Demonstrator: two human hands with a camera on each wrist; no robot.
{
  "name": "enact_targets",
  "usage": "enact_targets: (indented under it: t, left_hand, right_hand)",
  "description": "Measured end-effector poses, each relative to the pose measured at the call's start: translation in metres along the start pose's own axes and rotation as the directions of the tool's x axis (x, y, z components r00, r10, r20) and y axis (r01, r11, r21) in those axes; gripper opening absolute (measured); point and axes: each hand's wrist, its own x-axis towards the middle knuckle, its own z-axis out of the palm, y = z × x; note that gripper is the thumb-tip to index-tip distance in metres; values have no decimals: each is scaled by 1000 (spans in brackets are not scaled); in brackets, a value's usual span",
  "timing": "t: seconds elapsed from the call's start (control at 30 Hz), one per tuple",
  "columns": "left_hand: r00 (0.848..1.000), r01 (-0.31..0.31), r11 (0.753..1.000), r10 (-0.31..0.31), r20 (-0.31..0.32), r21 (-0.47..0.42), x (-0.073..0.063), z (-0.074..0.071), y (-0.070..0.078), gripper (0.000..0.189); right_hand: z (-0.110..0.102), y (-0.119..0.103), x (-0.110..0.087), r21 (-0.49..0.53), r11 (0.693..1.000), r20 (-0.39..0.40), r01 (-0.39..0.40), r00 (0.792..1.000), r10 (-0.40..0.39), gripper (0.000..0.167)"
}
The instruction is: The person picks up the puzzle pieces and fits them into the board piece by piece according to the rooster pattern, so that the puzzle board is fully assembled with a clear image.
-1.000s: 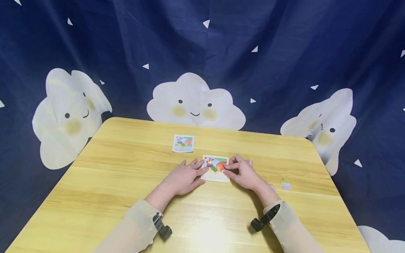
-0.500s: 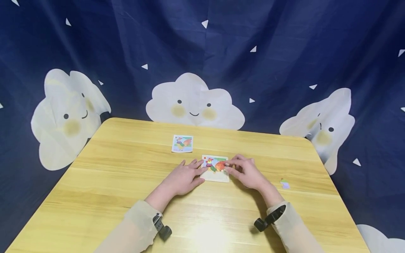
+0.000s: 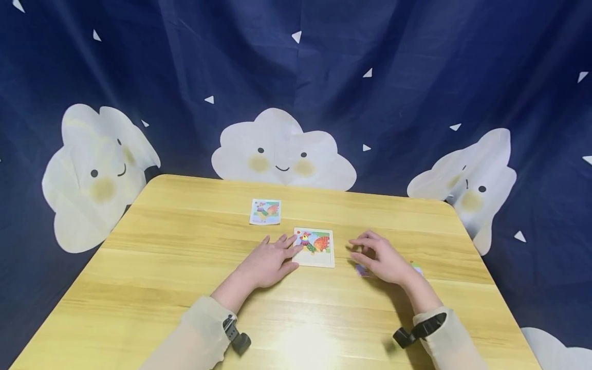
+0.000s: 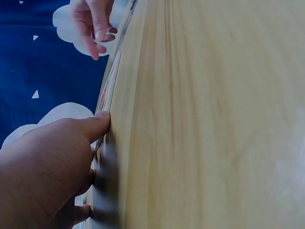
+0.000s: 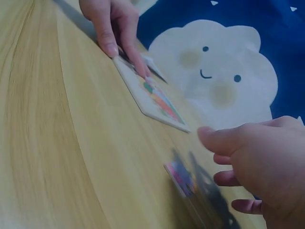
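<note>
My left hand (image 3: 265, 262) lies with straight fingers along the left edge of a small puzzle board (image 3: 319, 261) in the head view. Pieces in the board's upper part make up a colourful rooster; its lower strip is bare and pale. To the right of the board my right hand (image 3: 381, 259) hovers over the table, fingers loosely bent and holding nothing. Just under its thumb is a loose purplish puzzle piece (image 3: 362, 270), which the right wrist view shows as a flat piece (image 5: 180, 179) on the wood below the fingers.
Behind the board lies a square rooster picture card (image 3: 265, 212). Another green and lilac piece (image 3: 417, 268) sits farther right, partly hidden by my right wrist. The wooden table (image 3: 185, 221) ends at a dark blue cloud-print curtain (image 3: 287, 61).
My right hand has let go at the board's right edge, by the rooster's tail, and moved right over the loose purplish piece. The left hand stays at the board.
</note>
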Motion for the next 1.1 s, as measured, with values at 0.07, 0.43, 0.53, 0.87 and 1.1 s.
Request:
enact_targets:
  t: [0.07,0.43,0.53,0.87,1.1]
  left_hand:
    - [1000,-2,1000,2,4,2,0,0,0,57]
    - [1000,-5,1000,5,-4,-5,0,-2,2,57]
    - [1000,-7,1000,7,0,-7,0,-2,1,57]
    - [1000,5,1000,-5,2,-22,-1,-1,3,58]
    - [1000,9,1000,-9,0,-27,-1,-1,3,56]
  right_hand:
    - [-3,2,-6,-25,1000,14,-5,1000,6,37]
    - [-9,-3,-24,-184,982,96,-38,994,57,33]
    - [-6,-3,-24,-176,984,112,-42,992,63,28]
    - [1,-6,-27,-103,989,51,-102,993,108,29]
    - [9,-1,-34,-120,991,-22,-65,998,63,32]
